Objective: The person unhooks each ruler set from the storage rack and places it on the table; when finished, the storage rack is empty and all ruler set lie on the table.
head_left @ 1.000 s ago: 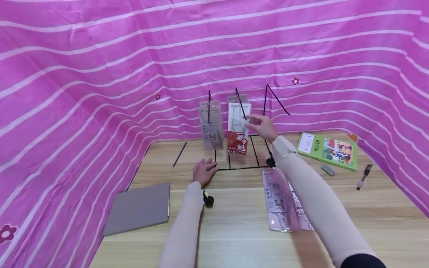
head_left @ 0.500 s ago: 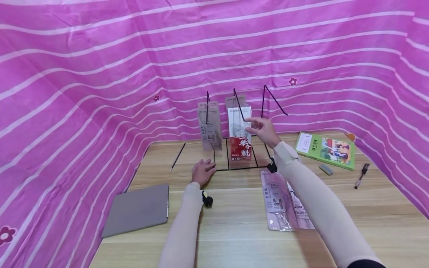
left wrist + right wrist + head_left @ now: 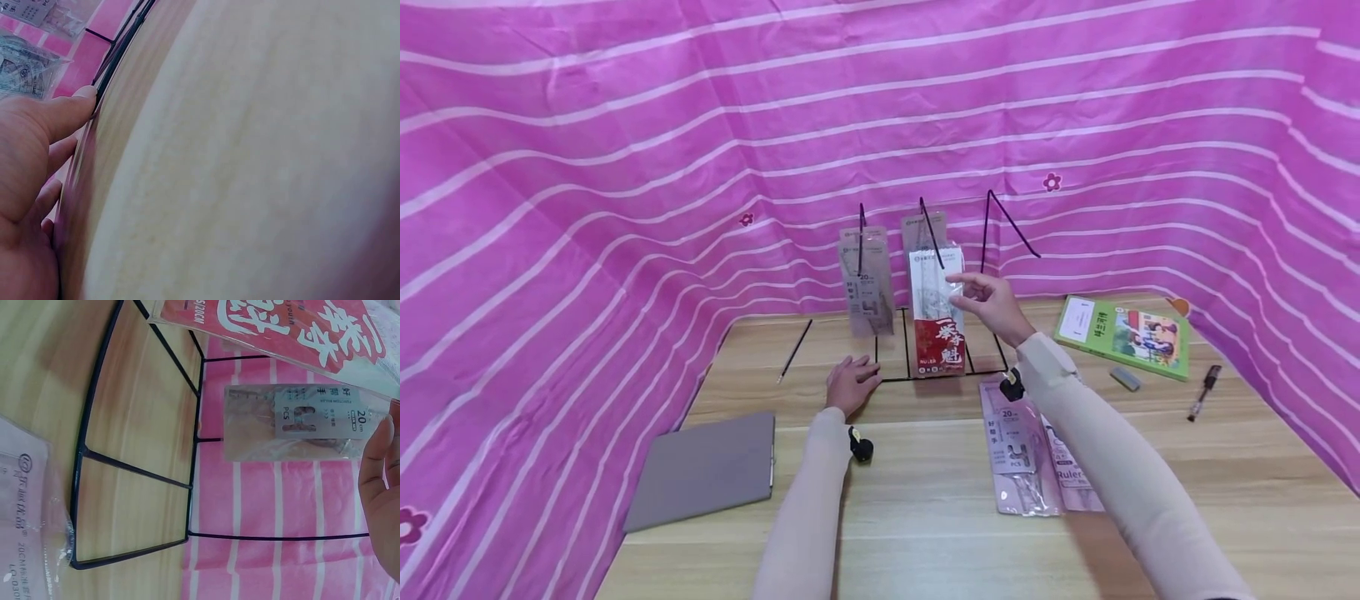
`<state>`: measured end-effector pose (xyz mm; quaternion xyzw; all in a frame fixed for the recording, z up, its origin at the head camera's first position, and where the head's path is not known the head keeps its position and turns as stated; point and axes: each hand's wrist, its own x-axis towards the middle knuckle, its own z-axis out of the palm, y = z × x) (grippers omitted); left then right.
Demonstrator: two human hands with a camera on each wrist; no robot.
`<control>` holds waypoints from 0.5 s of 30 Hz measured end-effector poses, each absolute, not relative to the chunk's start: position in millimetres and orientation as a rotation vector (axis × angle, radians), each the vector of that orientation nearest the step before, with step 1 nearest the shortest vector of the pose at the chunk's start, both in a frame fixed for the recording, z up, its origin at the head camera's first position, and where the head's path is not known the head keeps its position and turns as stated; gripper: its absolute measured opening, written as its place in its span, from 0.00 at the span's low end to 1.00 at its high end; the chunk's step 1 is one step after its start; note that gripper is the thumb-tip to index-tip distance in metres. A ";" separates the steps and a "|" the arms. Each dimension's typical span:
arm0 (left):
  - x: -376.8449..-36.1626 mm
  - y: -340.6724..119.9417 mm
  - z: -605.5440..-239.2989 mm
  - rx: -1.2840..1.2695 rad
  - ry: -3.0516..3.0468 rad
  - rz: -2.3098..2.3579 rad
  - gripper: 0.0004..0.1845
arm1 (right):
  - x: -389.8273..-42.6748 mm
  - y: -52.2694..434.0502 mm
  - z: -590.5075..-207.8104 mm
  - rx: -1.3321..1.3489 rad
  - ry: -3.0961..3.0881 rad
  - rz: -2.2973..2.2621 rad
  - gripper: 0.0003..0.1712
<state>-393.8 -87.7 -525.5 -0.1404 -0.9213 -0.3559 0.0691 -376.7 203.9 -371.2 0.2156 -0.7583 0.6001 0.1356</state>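
**Hands at wire rack, ruler packs standing and lying**

Grey folder (image 3: 703,468) flat at 8 o'clock on wooden table (image 3: 925,550). Thin black pen (image 3: 794,350) lying at 10 o'clock of left hand.

Left hand (image 3: 850,383) flat on table, fingers straight and relaxed, tips touching front-left corner of black wire rack (image 3: 955,371); thumb against rack's base wire in left wrist view (image 3: 103,81). Nothing held.

Clear ruler pack (image 3: 867,283) upright in leftmost slot of rack. Red-and-white ruler pack (image 3: 938,312) upright in next slot over, leaning on a slanted wire; a further clear pack partly hidden just behind it.

Right hand (image 3: 992,302) raised at 3 o'clock of red-and-white ruler pack, fingers loosely spread, fingertips just beside pack's upper right edge; contact: cannot tell. No grip visible.

Two flat ruler packs (image 3: 1030,450) on table at 6 o'clock of right hand, overlapping, partly under right forearm.

Green book (image 3: 1123,335) at 3 o'clock of rack, grey eraser (image 3: 1125,379) at book's 6 o'clock, dark pen (image 3: 1199,393) farthest right.
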 end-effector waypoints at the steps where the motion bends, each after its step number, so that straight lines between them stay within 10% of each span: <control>1: -393.6 -87.5 -525.1 -0.423 -2.774 -1.076 0.18 | -375.4 204.4 -371.9 0.628 -2.198 1.736 0.22; 15: -398.7 -89.9 -531.0 -0.439 -2.776 -1.047 0.18 | -349.7 205.1 -375.8 0.597 -2.242 1.728 0.21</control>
